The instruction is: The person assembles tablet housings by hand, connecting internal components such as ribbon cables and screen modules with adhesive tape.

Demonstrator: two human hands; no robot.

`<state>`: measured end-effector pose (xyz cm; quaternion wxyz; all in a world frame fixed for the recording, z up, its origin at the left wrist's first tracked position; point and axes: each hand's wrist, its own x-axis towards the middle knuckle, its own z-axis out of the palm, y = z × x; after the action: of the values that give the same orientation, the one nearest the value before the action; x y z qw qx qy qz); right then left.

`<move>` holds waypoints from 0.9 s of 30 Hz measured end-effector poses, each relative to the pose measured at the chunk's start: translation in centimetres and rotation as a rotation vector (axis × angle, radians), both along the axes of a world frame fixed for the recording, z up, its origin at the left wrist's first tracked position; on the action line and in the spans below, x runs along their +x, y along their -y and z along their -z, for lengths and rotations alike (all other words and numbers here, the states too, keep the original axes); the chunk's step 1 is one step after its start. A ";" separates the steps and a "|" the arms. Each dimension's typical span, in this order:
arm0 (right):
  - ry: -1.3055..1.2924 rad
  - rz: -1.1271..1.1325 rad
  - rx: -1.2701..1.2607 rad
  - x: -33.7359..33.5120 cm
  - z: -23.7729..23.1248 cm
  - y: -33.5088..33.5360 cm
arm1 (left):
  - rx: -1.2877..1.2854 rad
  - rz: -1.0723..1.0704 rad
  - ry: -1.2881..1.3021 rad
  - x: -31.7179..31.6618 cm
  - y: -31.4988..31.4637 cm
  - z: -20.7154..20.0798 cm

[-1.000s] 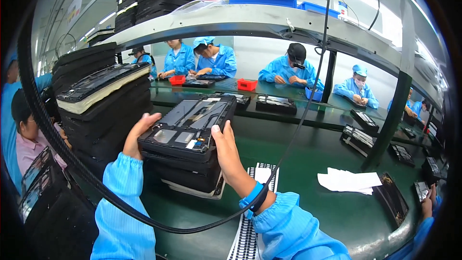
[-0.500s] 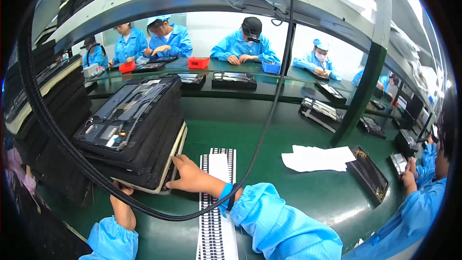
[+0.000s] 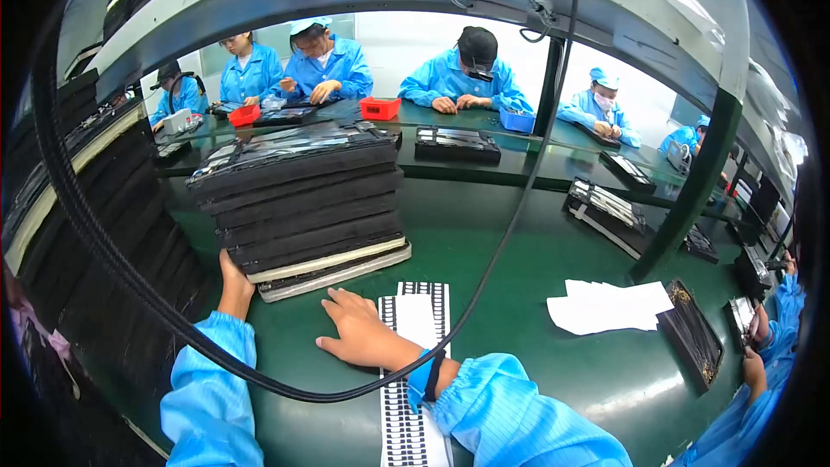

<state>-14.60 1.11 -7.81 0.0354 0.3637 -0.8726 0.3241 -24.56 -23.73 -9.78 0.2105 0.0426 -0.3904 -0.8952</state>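
Observation:
A stack of black foam trays stands on the green table, with thin flat device parts lying on its top tray. Two pale cream layers show near its bottom. My left hand touches the stack's near left corner, and most of its fingers are hidden behind the edge. Just off the near side of the stack, my right hand is open and holds nothing, its fingers apart over the table. Under its wrist lie white sheets with rows of small black pieces, partly covered by a blank white strip.
A taller stack of black trays stands at the left. A thick black cable loops across the view. White papers and a black tray lie right. Co-workers sit beyond a conveyor; another person works at the right.
The tray stack has turned and now sits farther from me. My right hand has come off its side, while my left hand stays at its corner. The view has shifted too.

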 end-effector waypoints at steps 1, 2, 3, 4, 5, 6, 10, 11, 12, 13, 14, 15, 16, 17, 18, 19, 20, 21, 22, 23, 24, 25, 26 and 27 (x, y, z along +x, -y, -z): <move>-0.018 0.016 -0.006 -0.1 0.4 -0.2 | 0.008 0.019 -0.015 -1.6 -0.3 0.5; -0.041 0.021 -0.046 0.0 0.4 0.0 | 0.009 0.019 -0.016 -3.0 0.0 0.7; -0.042 0.023 -0.043 0.2 0.1 0.0 | 0.006 0.072 -0.040 -4.4 0.6 1.0; -0.036 0.010 -0.016 0.3 -0.2 0.0 | 0.004 0.127 -0.064 -5.4 0.8 0.9; -0.030 -0.003 0.013 0.3 -0.3 0.1 | 0.008 0.130 -0.066 -6.2 1.0 0.8; -0.050 -0.013 -0.032 0.3 0.0 0.3 | -0.006 0.160 -0.033 -6.8 1.2 0.5; -0.104 -0.026 -0.058 0.4 0.6 0.3 | -0.026 0.183 -0.018 -8.4 1.3 1.0; -0.102 -0.030 -0.050 0.3 0.6 0.2 | -0.055 0.141 -0.040 -8.5 1.3 1.3; -0.090 -0.033 -0.096 0.2 0.6 0.2 | -0.154 0.044 -0.049 -9.0 1.8 1.9; -0.073 -0.044 -0.149 0.1 0.5 0.2 | -0.155 0.025 -0.043 -7.8 1.5 1.2; -0.136 0.004 -0.203 0.2 0.0 -0.3 | -0.163 -0.162 0.024 -6.5 -0.8 0.0; -0.216 0.042 -0.221 -0.1 -0.5 -1.1 | -0.173 -0.350 0.093 -5.3 -2.9 -1.0; -0.263 0.050 -0.258 -0.5 -1.3 -1.7 | -0.188 -0.425 0.160 -4.0 -3.4 -1.7; -0.321 0.123 -0.254 -1.2 -2.0 -3.0 | -0.212 -0.430 0.208 -3.5 -4.6 -1.7; -0.308 0.218 -0.286 -1.9 -2.8 -3.8 | -0.241 -0.438 0.199 -2.2 -5.0 -2.4; -0.237 0.319 -0.333 -3.2 -3.2 -5.0 | -0.268 -0.437 0.192 -1.1 -5.6 -3.0; -0.066 0.420 -0.389 -4.1 -3.6 -6.3 | -0.242 -0.420 0.190 -0.6 -6.3 -3.6; 0.010 0.518 -0.370 -5.4 -3.2 -7.7 | -0.214 -0.390 0.185 -0.8 -7.1 -3.7; 0.170 0.559 -0.278 -6.2 -3.9 -7.7 | -0.220 -0.411 0.194 -1.1 -6.3 -3.3; 0.201 0.629 -0.273 -7.7 -3.3 -8.1 | -0.219 -0.412 0.185 -1.4 -6.2 -3.4; 0.138 0.632 -0.260 -8.5 -2.6 -8.0 | -0.186 -0.406 0.159 -1.7 -6.1 -3.4; 0.083 0.627 -0.248 -9.4 -1.6 -7.7 | -0.159 -0.407 0.140 -1.8 -5.8 -3.3; 0.084 0.625 -0.251 -10.4 -0.3 -7.3 | -0.179 -0.389 0.082 -1.8 -5.8 -3.1; 0.032 0.608 -0.299 -11.4 0.9 -6.8 | -0.181 -0.390 0.080 -1.9 -6.1 -3.3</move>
<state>-25.97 7.95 -8.70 0.1695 0.0725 -0.8843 0.4290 -26.48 -17.59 -6.47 0.3672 0.1338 -0.4616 -0.7964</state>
